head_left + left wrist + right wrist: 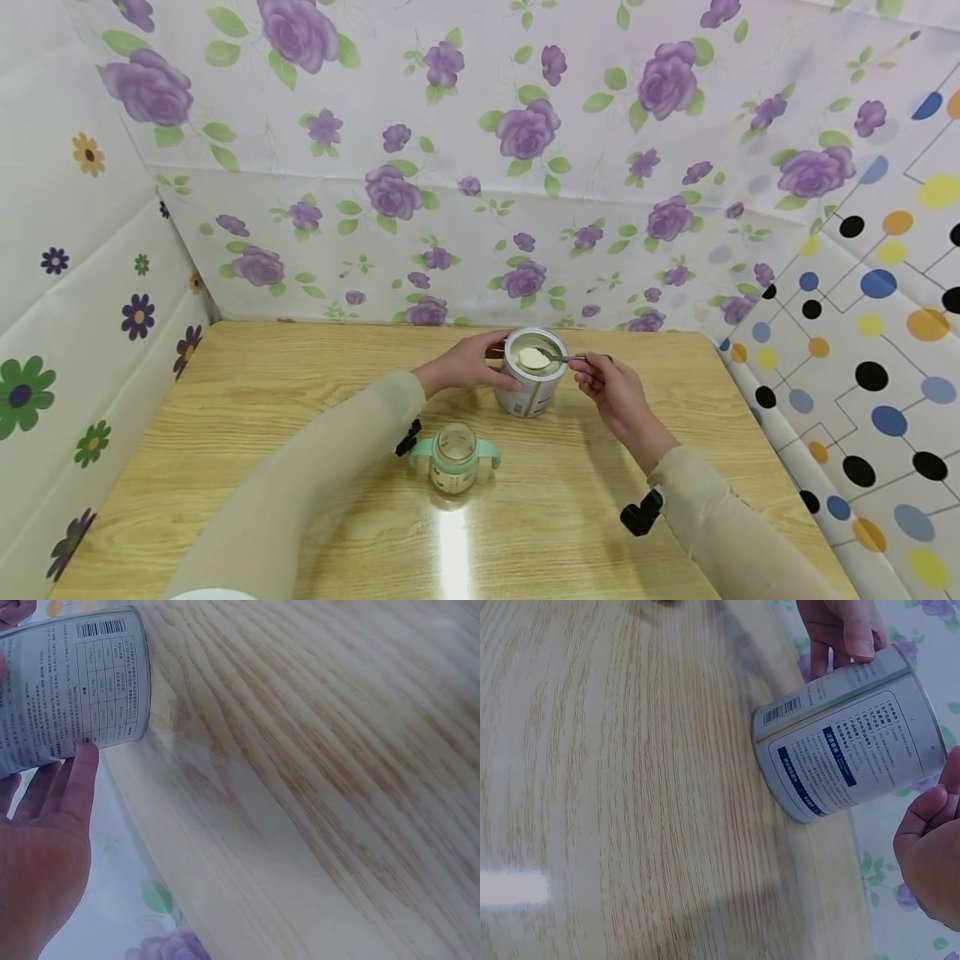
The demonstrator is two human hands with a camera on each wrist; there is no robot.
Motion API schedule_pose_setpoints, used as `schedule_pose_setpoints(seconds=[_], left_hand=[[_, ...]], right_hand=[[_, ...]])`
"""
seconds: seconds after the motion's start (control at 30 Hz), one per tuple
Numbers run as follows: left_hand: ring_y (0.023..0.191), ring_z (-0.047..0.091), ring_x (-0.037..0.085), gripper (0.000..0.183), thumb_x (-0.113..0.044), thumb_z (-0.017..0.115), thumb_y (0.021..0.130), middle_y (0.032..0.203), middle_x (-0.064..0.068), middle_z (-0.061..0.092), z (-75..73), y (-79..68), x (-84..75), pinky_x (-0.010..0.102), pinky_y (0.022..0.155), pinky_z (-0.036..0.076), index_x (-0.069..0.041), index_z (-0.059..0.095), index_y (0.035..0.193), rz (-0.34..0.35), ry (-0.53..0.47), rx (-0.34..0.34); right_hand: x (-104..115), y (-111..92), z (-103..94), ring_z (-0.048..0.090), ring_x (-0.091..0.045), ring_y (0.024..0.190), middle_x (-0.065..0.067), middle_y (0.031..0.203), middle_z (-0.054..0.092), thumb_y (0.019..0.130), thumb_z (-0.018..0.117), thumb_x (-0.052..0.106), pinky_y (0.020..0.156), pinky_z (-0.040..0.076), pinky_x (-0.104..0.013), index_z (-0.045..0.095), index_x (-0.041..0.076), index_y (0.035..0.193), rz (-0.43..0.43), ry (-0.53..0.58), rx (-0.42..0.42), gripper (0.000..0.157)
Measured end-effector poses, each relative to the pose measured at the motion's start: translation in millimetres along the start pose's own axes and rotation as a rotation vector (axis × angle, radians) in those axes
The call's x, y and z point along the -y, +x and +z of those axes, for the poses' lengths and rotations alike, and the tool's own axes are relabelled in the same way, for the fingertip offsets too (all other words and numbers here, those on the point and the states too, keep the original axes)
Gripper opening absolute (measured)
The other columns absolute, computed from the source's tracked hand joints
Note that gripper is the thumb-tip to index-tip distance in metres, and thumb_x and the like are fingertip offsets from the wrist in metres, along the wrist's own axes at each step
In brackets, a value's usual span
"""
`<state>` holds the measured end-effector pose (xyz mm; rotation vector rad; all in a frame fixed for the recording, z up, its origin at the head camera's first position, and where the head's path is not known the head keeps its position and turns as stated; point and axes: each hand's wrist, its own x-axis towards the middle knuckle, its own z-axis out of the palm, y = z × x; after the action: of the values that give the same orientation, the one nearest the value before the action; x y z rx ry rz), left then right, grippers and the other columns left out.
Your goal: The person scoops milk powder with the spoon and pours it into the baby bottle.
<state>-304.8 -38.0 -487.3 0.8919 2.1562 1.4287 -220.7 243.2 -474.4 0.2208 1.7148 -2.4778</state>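
A metal can (528, 400) with printed labels stands near the table's far edge, its top uncovered. My left hand (471, 363) grips its left side, thumb toward me and fingers around the back; in the left wrist view the fingers (75, 784) lie against the can's wall. In my right hand (617, 394) a metal spoon (561, 358) is pinched by its handle, the bowl over the can's mouth. Pale powder (533, 358) shows at the spoon's bowl; whether it is heaped on the spoon or lies in the can is hard to tell. The right wrist view hides the spoon.
A baby bottle (453, 478) with mint-green handles and an uncapped-looking top stands nearer me, close to my left forearm. The wooden table (547, 533) meets flowered cloth (465, 217) at the back and dotted cloth (862, 333) on the right.
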Motion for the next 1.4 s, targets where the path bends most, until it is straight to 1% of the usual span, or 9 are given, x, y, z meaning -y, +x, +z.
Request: schedule_pose_setpoints(seconds=[0.23,0.4,0.53,0.67,0.87,1.07,1.2,1.3,1.4], left_hand=[[0.149,0.048,0.029,0.095,-0.026,0.092,0.089,0.163,0.003,0.048,-3.4,-6.8,1.3,0.048,0.117,0.048,-0.027,0.039,0.168,-0.026,0.014,-0.003],[0.150,0.047,0.032,0.097,-0.030,0.092,0.089,0.167,0.006,0.044,-14.6,-18.2,-1.8,0.048,0.116,0.050,-0.027,0.037,0.168,-0.056,0.035,-0.001],[0.151,0.046,0.032,0.096,-0.030,0.090,0.090,0.169,0.011,0.042,-29.8,-34.1,-7.5,0.047,0.116,0.049,-0.025,0.035,0.169,-0.070,0.034,0.015],[0.152,0.045,0.029,0.091,-0.026,0.086,0.094,0.169,0.011,0.041,-43.1,-54.2,-16.3,0.047,0.119,0.046,-0.024,0.035,0.169,-0.075,0.025,0.029],[0.155,0.041,0.029,0.089,-0.020,0.084,0.096,0.170,0.008,0.039,-53.6,-88.5,-28.3,0.051,0.123,0.041,-0.022,0.034,0.169,-0.076,-0.009,0.064],[0.157,0.038,0.032,0.092,-0.028,0.085,0.095,0.172,0.009,0.037,-53.7,-122.3,-36.3,0.056,0.125,0.037,-0.018,0.032,0.170,-0.045,0.018,0.116],[0.157,0.037,0.033,0.099,-0.036,0.088,0.091,0.172,0.008,0.036,-47.3,-141.8,-35.6,0.057,0.125,0.036,-0.017,0.031,0.170,-0.026,0.071,0.128],[0.156,0.038,0.030,0.102,-0.038,0.090,0.089,0.172,0.004,0.036,-39.2,-151.6,-31.6,0.055,0.125,0.036,-0.019,0.032,0.170,-0.019,0.102,0.123],[0.155,0.040,0.028,0.104,-0.036,0.093,0.085,0.172,0.000,0.038,-30.9,-157.0,-27.8,0.054,0.125,0.036,-0.021,0.034,0.170,-0.009,0.116,0.102]], right_hand=[[-1,1,2.2,0.071,-0.007,0.080,0.003,0.090,0.079,0.116,0.049,0.019,0.077,0.057,-0.019,0.073,0.008,0.105,0.006,0.017,-0.001,0.029],[-1,3,1.4,0.071,-0.007,0.078,0.002,0.089,0.079,0.116,0.049,0.018,0.077,0.057,-0.019,0.074,0.009,0.101,0.003,0.037,-0.011,0.031],[-1,5,2.1,0.070,-0.007,0.076,0.001,0.088,0.079,0.116,0.049,0.017,0.076,0.057,-0.020,0.076,0.008,0.099,0.000,0.055,-0.013,0.033],[-1,5,2.3,0.070,-0.007,0.076,0.001,0.088,0.079,0.116,0.049,0.017,0.075,0.056,-0.020,0.076,0.008,0.099,0.004,0.065,-0.006,0.033],[-2,6,4.5,0.070,-0.007,0.076,0.001,0.088,0.079,0.116,0.049,0.018,0.074,0.055,-0.020,0.076,0.009,0.101,0.026,0.067,-0.014,0.032],[-3,3,4.8,0.071,-0.006,0.077,0.002,0.088,0.079,0.116,0.049,0.018,0.076,0.056,-0.020,0.076,0.010,0.102,0.030,0.065,-0.012,0.032],[-2,2,5.0,0.071,-0.006,0.078,0.001,0.089,0.079,0.116,0.051,0.020,0.077,0.057,-0.020,0.076,0.009,0.104,0.029,0.066,-0.009,0.030],[-2,2,5.1,0.071,-0.006,0.079,0.001,0.089,0.079,0.116,0.051,0.020,0.077,0.057,-0.020,0.076,0.009,0.104,0.034,0.064,-0.010,0.031],[0,2,5.8,0.071,-0.006,0.079,0.002,0.089,0.079,0.116,0.050,0.020,0.078,0.057,-0.020,0.076,0.008,0.104,0.030,0.056,0.002,0.031]])
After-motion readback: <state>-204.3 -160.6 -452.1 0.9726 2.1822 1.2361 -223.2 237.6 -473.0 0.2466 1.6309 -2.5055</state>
